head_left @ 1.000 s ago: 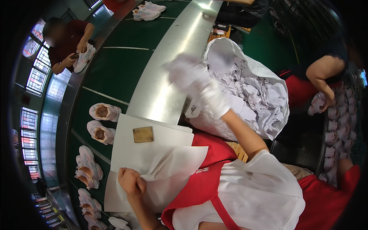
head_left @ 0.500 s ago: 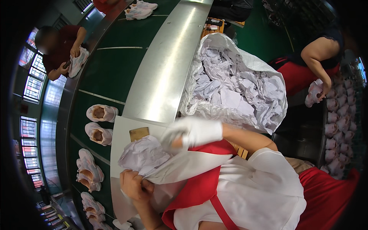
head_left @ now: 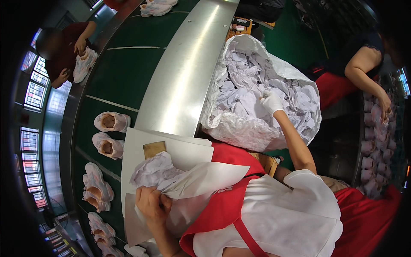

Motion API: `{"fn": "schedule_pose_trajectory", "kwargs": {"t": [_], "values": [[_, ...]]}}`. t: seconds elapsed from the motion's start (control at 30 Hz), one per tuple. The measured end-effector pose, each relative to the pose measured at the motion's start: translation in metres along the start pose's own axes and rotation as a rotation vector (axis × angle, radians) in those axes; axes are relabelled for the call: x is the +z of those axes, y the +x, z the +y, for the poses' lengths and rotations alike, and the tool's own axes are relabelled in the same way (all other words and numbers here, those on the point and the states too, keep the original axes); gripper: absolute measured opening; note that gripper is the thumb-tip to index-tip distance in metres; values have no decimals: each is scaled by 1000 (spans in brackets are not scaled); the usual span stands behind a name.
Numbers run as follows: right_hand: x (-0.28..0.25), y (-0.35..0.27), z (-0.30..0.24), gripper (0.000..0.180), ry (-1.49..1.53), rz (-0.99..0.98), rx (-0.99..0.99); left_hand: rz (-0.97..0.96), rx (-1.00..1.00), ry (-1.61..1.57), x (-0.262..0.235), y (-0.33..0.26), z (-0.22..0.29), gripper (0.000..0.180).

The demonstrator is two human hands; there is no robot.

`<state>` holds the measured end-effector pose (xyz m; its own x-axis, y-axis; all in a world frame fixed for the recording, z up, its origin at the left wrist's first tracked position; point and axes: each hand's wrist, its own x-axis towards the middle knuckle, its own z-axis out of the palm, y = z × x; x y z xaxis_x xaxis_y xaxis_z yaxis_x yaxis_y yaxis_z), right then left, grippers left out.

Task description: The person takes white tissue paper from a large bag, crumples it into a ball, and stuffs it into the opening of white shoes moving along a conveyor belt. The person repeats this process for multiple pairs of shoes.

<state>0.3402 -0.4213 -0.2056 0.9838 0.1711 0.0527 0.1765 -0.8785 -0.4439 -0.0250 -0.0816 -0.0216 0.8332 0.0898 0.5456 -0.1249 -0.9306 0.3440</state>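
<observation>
My left hand (head_left: 153, 204) is closed on the near edge of a white paper sheet (head_left: 214, 179), its fingers curled under a wad of crumpled paper (head_left: 156, 172) that lies on the sheet. The sheet's right end rises in a fold over my red apron. My right hand (head_left: 272, 103), in a white glove with bare fingertips, reaches into a big white woven sack (head_left: 239, 133) heaped with crumpled paper (head_left: 248, 100). Its fingers are bent in against the paper there. Beneath the wad lies a stack of flat white sheets (head_left: 188, 150) with a small brown block (head_left: 154, 149) on top.
Several pale sneakers (head_left: 112, 122) stand on the green conveyor belt (head_left: 124, 70) at the left. A metal ledge (head_left: 182, 68) runs between belt and sack. One co-worker (head_left: 64, 55) handles a sneaker across the belt; another (head_left: 364, 64) reaches toward racked shoes (head_left: 376, 141) at right.
My right hand has moved from above the wad, up and right into the sack. My left hand stays on the sheet. The co-worker at right has moved a shoe toward the rack.
</observation>
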Motion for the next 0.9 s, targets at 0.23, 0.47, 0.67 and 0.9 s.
{"fn": "schedule_pose_trajectory", "kwargs": {"t": [0.23, 0.47, 0.67, 0.9], "values": [[-38, 32, -12, 31, 57, -92, -89, -15, -31, -16, -1, -4, -4, 11], [5, 38, 0, 57, -45, -396, -77, 27, -66, -27, -1, -8, -4, 13], [-23, 49, -40, 27, -21, 160, -135, 62, -291, -7, -12, -10, 6, 19], [-91, -35, -301, 17, 493, -117, -935, 15, -19, 90, -28, -7, 8, 14]]}}
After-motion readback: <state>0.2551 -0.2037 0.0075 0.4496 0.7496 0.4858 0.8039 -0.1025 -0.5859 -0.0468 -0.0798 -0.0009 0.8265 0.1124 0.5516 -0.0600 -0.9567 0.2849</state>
